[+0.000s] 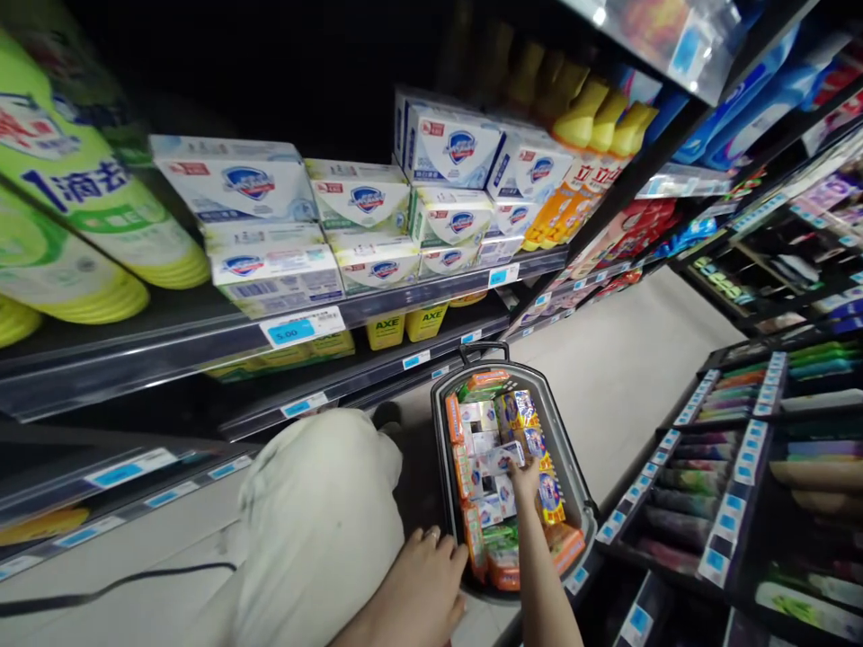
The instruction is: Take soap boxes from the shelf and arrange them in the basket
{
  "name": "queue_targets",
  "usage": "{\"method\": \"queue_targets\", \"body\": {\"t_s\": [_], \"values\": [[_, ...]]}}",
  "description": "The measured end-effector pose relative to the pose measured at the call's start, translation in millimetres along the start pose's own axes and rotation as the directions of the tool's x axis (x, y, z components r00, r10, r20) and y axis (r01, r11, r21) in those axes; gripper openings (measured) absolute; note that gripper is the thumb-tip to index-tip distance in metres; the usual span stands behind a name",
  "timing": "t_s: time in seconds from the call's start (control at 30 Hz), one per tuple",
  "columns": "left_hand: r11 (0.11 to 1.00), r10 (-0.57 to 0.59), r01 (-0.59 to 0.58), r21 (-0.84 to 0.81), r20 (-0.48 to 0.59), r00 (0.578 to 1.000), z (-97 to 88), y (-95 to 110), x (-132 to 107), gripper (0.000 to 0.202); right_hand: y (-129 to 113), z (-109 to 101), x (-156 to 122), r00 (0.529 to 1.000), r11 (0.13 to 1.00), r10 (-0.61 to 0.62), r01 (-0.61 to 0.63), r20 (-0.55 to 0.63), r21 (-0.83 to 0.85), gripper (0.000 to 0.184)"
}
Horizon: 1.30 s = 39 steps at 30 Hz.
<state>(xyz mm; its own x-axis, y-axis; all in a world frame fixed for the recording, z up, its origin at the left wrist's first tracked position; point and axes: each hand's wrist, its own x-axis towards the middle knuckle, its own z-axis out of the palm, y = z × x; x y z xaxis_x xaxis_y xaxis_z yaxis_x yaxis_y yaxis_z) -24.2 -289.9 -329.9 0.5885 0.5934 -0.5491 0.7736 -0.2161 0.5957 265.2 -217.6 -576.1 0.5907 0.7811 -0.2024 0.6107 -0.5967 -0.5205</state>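
My right hand [526, 479] reaches into a dark grey shopping basket [564, 449] on the floor. Its fingers are closed on a white soap box [502, 458], held over other white soap boxes [485, 418] in the middle. Yellow-and-blue packs [551, 497] line the basket's right side, and orange-wrapped packs [452, 419] run along the left side and ends. My left hand [424, 580], with a ring on one finger, is beside the basket's near left rim. Its fingers are loosely bent and slightly apart, with nothing seen in them; whether it touches the rim is unclear.
A shelf [378, 310] on the left carries stacked soap boxes [256, 184], green bottles [87, 171] and orange bottles [573, 193]. Yellow AXE bottles [386, 331] stand below. My light-trousered knee [324, 512] is left of the basket. Low racks [694, 503] stand right; pale floor [627, 359] stretches ahead.
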Motion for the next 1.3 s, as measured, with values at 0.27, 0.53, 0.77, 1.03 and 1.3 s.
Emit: {"method": "queue_targets", "body": {"t_s": [0.27,0.53,0.77,1.03,1.3], "values": [[1.0,-0.01,0.011,-0.017,0.08,0.997,1.6,-4,16,0.046,9,38,7,0.981,0.98,0.176,-0.167,0.082,-0.111,0.049],[1.0,-0.015,0.018,-0.02,0.138,0.99,2.7,-5,23,0.048,20,36,7,0.964,0.941,0.197,-0.136,0.176,-0.31,0.041],[0.999,-0.036,0.041,-0.026,0.173,0.984,-0.6,-3,22,0.052,16,33,3,0.964,0.885,0.198,-0.098,0.178,-0.455,0.036],[1.0,-0.025,0.026,-0.006,0.183,0.983,5.5,-6,25,0.053,19,45,-6,0.979,0.821,0.145,-0.038,0.143,-0.569,0.036],[0.999,-0.03,0.034,-0.017,0.205,0.978,4.1,-6,26,0.055,4,55,7,0.896,0.707,-0.235,0.424,0.378,-0.566,0.045]]}}
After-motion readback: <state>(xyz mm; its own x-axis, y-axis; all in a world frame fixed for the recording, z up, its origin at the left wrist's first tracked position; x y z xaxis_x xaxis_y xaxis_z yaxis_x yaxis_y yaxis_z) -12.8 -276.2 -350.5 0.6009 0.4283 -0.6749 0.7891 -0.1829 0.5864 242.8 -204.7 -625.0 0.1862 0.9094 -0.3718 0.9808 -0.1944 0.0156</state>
